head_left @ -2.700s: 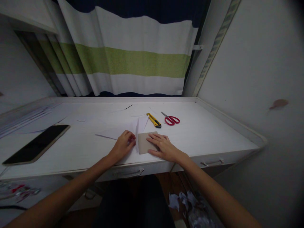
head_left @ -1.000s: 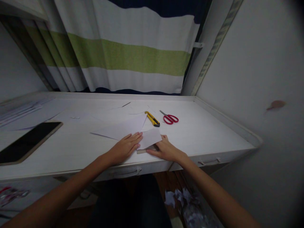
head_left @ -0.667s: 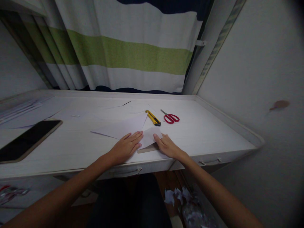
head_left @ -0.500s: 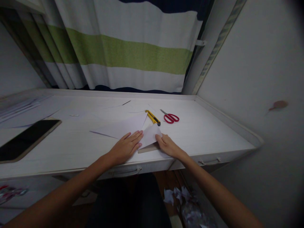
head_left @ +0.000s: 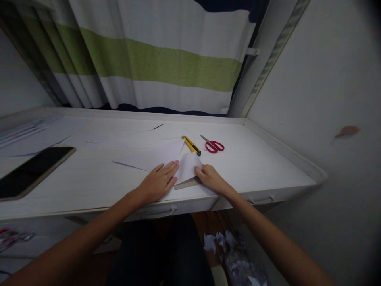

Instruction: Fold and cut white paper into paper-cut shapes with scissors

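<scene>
1. Your right hand [head_left: 209, 177] pinches the white paper [head_left: 187, 167], now curled over the grey card [head_left: 186, 184].
2. Your left hand [head_left: 159, 182] lies flat on the paper.
3. The card, bare earlier, sits covered on the desk [head_left: 256, 163], only its near edge showing.

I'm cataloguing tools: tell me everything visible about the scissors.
The scissors have two red handle loops, apparently plastic, and grey, seemingly metal blades that look closed. They lie on the white desk, apart from and right of the yellow utility knife, blades pointing away and leftward. Neither the left hand nor the right hand touches them.
</scene>
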Action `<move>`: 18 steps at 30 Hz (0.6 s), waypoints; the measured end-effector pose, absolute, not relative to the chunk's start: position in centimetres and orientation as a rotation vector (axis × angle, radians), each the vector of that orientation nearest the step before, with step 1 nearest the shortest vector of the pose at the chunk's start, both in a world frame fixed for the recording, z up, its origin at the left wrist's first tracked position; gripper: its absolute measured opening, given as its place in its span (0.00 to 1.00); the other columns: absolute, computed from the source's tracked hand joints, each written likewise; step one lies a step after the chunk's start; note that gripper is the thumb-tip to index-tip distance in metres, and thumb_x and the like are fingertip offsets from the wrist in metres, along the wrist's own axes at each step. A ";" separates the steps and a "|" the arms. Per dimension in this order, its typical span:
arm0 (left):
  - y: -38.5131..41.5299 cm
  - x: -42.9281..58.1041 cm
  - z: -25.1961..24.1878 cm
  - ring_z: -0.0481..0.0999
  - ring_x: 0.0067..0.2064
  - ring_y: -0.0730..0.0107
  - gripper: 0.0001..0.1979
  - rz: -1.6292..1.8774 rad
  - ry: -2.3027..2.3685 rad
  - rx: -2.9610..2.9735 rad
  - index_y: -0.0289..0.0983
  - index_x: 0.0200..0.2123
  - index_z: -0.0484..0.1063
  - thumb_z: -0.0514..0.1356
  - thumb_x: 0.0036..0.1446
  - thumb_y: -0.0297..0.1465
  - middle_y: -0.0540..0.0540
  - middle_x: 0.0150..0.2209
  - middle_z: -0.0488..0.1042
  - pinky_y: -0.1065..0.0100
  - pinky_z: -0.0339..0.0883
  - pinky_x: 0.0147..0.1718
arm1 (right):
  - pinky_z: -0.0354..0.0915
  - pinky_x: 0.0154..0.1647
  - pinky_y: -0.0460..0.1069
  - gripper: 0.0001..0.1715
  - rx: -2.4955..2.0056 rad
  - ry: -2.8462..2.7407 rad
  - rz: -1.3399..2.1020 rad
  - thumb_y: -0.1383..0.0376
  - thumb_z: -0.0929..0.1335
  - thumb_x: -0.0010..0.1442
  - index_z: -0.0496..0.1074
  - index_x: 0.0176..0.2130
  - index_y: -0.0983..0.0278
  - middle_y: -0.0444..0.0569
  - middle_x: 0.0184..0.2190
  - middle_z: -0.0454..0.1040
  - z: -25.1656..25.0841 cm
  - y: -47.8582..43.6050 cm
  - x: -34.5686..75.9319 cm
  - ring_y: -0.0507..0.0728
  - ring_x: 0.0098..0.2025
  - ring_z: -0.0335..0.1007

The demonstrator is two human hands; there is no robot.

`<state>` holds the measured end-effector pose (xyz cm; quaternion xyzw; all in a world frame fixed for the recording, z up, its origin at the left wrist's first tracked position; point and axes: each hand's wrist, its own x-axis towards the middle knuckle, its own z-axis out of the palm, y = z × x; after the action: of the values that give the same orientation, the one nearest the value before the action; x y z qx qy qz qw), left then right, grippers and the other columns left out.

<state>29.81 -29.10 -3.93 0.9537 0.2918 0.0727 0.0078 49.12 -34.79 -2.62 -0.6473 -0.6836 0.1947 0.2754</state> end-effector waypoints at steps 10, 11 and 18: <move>-29.3 29.7 -3.8 0.48 0.59 0.68 0.26 0.253 0.903 3.000 0.34 0.57 0.48 0.38 0.58 0.40 0.44 0.59 0.47 0.61 0.44 0.54 | 0.55 0.52 0.52 0.27 -1.649 -1.603 0.343 0.70 0.57 0.49 0.61 0.51 0.70 0.54 0.51 0.62 -4.4 -36.2 50.6 0.57 0.53 0.56; -29.3 29.7 -3.8 0.48 0.59 0.67 0.26 0.253 0.899 2.997 0.34 0.57 0.49 0.38 0.58 0.40 0.44 0.59 0.47 0.61 0.44 0.54 | 0.52 0.54 0.53 0.29 -1.657 -1.607 0.242 0.70 0.57 0.50 0.59 0.52 0.72 0.56 0.55 0.57 -4.3 -36.6 50.4 0.57 0.57 0.51; -29.4 29.8 -3.7 0.48 0.59 0.65 0.26 0.240 0.897 2.983 0.34 0.57 0.48 0.38 0.58 0.40 0.43 0.59 0.48 0.60 0.43 0.53 | 0.45 0.58 0.55 0.27 -1.544 -2.212 -0.065 0.67 0.54 0.57 0.52 0.56 0.72 0.56 0.58 0.48 -2.9 -36.7 46.8 0.56 0.60 0.40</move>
<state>29.77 -29.40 -3.74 0.9548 0.2871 0.0767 0.0086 46.77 -36.72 -2.94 -0.5583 -0.7997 -0.0236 0.2197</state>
